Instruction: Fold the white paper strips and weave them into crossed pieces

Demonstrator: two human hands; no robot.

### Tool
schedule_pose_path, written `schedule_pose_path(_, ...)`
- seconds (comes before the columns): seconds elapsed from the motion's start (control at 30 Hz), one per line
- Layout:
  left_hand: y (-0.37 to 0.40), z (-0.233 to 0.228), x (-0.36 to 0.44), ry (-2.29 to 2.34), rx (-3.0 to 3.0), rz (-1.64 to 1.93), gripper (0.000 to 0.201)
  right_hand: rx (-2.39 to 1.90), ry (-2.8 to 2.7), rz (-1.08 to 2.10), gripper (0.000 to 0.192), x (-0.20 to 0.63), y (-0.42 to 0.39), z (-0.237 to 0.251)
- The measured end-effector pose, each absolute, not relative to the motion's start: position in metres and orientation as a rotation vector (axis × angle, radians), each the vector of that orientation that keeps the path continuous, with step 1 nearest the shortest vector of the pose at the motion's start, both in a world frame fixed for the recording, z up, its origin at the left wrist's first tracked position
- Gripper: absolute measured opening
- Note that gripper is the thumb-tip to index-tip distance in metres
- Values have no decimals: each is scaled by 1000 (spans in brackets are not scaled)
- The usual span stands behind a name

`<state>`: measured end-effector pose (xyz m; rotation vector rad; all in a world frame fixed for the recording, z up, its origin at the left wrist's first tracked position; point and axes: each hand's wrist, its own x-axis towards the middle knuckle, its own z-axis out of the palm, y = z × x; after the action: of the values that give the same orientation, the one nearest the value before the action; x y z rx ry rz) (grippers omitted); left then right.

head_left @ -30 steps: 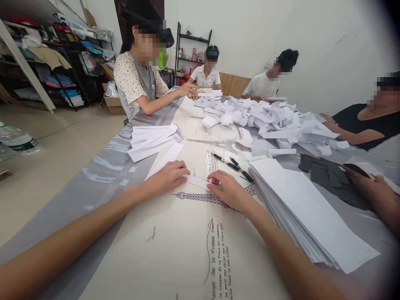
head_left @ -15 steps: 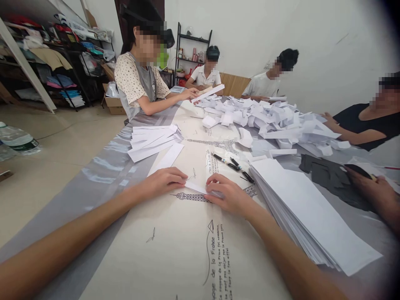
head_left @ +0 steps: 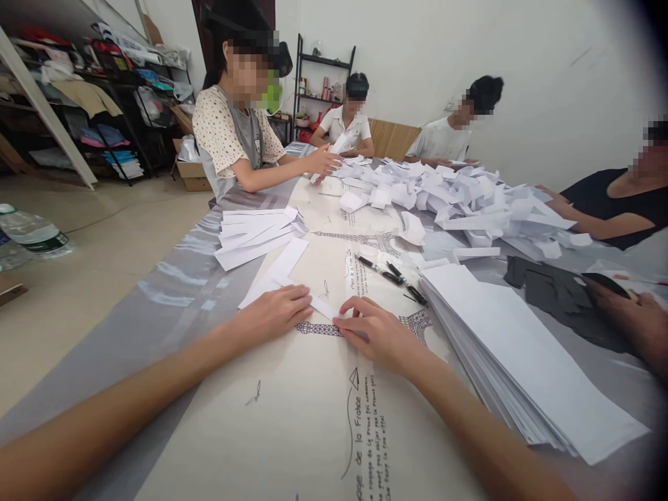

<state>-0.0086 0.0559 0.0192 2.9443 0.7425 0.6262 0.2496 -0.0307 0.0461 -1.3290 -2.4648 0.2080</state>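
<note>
Grey-covered table (head_left: pixel 167 313) is overlaid by a printed runner (head_left: pixel 219 431), and on it a paper strip (head_left: pixel 324 307) is held between the hands. One end appears pinched by thumb and fingers of the right hand (head_left: pixel 373 323); the strip is partly covered by the left hand (head_left: pixel 279 309), fingers together, grip or mere press cannot be told. Strip should be kept flat and steadied by the left, edges lined up before pressing. Pens (head_left: pixel 383 269) beyond should be left undisturbed.

white wall (head_left: pixel 417 49) | pale glossy floor (head_left: pixel 104 278) | black shelf (head_left: pixel 326 62), back | cluttered shelving (head_left: pixel 101 104), left
</note>
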Motion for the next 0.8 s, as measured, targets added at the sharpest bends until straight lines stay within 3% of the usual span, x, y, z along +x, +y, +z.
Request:
schedule_pose_path(0.2, 59, 23, -20, 435, 2928, 561, 35, -1284, -2403, 337, 23, 245, -35, 46)
schedule_pose_path(0.4, 62, 26, -28, 473, 2848, 441, 40, -1119, -2321, 427, 17, 240, -29, 32)
schedule_pose_path(0.67, 92, 20, -31, 902, 2589, 694, 42, -1073, -2411, 183, 35, 233, -26, 23)
schedule_pose_path(0.8, 118, 26, -34, 847, 2493, 693, 38, -1040, -2427, 170, 36, 234, -24, 20)
